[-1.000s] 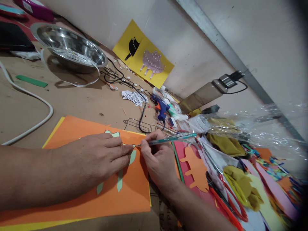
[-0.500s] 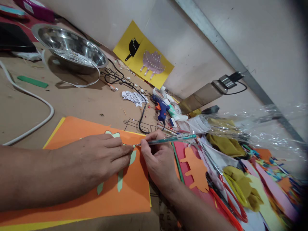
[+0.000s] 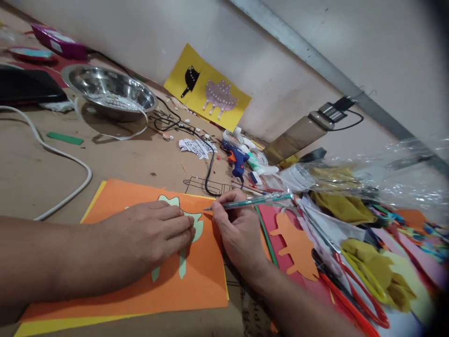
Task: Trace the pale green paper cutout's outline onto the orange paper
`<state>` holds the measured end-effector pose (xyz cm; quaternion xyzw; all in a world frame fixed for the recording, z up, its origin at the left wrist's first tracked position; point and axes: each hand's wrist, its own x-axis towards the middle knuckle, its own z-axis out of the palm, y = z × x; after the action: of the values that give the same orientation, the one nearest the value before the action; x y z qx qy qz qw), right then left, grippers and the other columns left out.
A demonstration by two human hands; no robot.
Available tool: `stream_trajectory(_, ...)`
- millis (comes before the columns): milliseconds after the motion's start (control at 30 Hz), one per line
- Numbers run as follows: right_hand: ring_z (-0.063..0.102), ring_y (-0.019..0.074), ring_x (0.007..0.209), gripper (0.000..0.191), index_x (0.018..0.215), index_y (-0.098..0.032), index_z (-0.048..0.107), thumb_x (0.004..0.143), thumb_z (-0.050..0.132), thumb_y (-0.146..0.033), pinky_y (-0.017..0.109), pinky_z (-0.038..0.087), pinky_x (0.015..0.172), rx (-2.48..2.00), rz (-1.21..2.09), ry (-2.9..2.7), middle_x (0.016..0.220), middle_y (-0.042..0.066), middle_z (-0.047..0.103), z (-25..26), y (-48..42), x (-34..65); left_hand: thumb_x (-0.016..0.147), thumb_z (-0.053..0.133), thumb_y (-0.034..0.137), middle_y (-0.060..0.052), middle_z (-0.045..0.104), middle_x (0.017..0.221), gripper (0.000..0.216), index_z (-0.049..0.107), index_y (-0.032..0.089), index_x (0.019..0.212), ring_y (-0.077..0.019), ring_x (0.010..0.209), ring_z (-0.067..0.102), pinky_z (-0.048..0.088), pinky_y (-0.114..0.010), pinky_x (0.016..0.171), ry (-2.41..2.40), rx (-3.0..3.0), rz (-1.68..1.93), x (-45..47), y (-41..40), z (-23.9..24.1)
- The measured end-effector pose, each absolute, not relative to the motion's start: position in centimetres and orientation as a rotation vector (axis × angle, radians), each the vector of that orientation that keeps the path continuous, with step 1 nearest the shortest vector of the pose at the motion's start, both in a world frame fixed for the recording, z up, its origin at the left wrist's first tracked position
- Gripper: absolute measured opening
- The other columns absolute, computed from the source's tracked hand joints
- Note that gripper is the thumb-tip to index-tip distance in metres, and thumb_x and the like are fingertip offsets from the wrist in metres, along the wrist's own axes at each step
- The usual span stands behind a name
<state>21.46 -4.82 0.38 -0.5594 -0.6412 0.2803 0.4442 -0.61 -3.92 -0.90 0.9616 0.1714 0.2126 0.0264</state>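
My left hand (image 3: 154, 234) lies flat over a pale green paper cutout (image 3: 198, 228), hiding most of it. The cutout rests on a sheet of orange paper (image 3: 115, 297), with yellow paper (image 3: 66, 324) showing beneath. Dark line runs along the cutout's upper edge. Closed in a writing grip, my right hand (image 3: 238, 224) holds a slim pen with a teal barrel (image 3: 257, 201). Its tip is over the orange paper, just right of the cutout's pointed corner; whether it touches I cannot tell.
An orange cutout (image 3: 296, 245) and red-handled scissors (image 3: 361, 295) lie at the right among fabric and paper scraps. Behind are a blue glue gun (image 3: 238, 159), a bottle (image 3: 298, 135), a steel bowl (image 3: 112, 86) and a decorated yellow card (image 3: 206, 89). A white cable (image 3: 75, 159) curves at left.
The view has shifted slightly. My left fingers have drawn back a little, showing more of the cutout's right corner. The pen tip has moved a short way off that corner.
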Motion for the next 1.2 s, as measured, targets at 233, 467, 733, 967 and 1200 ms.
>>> stream_trajectory(233, 0.044, 0.0118, 0.046, 0.02, 0.076, -0.026, 0.052, 0.085, 0.064, -0.04, 0.024, 0.035, 0.046, -1.405, 0.82, -1.491, 0.054, -0.009, 0.048, 0.0, -4.6, 21.5, 0.089, 0.063, 0.004, -0.008, 0.08, 0.112, 0.027, 0.07, 0.016, 0.111, -0.0241, 0.094, 0.071, 0.056, -0.036, 0.079, 0.515, 3.024, 0.59, -0.7, -3.7, -0.5)
stream_trajectory(467, 0.049, 0.0142, 0.052, 0.022, 0.074, -0.025, 0.053, 0.084, 0.062, -0.043, 0.025, 0.038, 0.051, -1.384, 0.748, -1.5, 0.056, -0.007, 0.051, 0.2, -4.4, 21.3, 0.091, 0.062, 0.002, -0.006, 0.08, 0.116, 0.028, 0.071, 0.018, 0.112, -0.0224, 0.095, 0.071, 0.055, -0.034, 0.083, 0.544, 3.045, 0.502, -0.8, -3.5, -0.1)
stream_trajectory(733, 0.051, 0.0142, 0.052, 0.026, 0.074, -0.025, 0.054, 0.08, 0.069, -0.046, 0.024, 0.042, 0.051, -1.313, 0.776, -1.411, 0.057, -0.007, 0.053, -0.1, -4.0, 21.1, 0.088, 0.062, 0.001, -0.007, 0.078, 0.108, 0.027, 0.071, 0.018, 0.107, -0.0226, 0.089, 0.069, 0.053, -0.034, 0.083, 0.516, 3.085, 0.538, -0.9, -3.3, -0.8)
stream_trajectory(967, 0.053, 0.0156, 0.051, 0.031, 0.074, -0.026, 0.052, 0.082, 0.066, -0.052, 0.026, 0.041, 0.049, -1.306, 0.713, -1.413, 0.056, -0.006, 0.054, -0.5, -3.8, 21.0, 0.089, 0.059, -0.002, -0.006, 0.078, 0.103, 0.026, 0.072, 0.018, 0.099, -0.0213, 0.091, 0.072, 0.055, -0.032, 0.083, 0.527, 3.047, 0.544, -0.7, -3.2, -0.1)
stream_trajectory(1200, 0.05, 0.0147, 0.05, 0.028, 0.075, -0.026, 0.053, 0.081, 0.066, -0.05, 0.027, 0.039, 0.052, -1.295, 0.7, -1.44, 0.055, -0.008, 0.052, -0.9, -3.6, 21.0, 0.089, 0.062, -0.003, -0.005, 0.078, 0.106, 0.027, 0.073, 0.018, 0.102, -0.0204, 0.095, 0.074, 0.056, -0.031, 0.086, 0.582, 3.048, 0.524, -0.7, -3.4, 0.1)
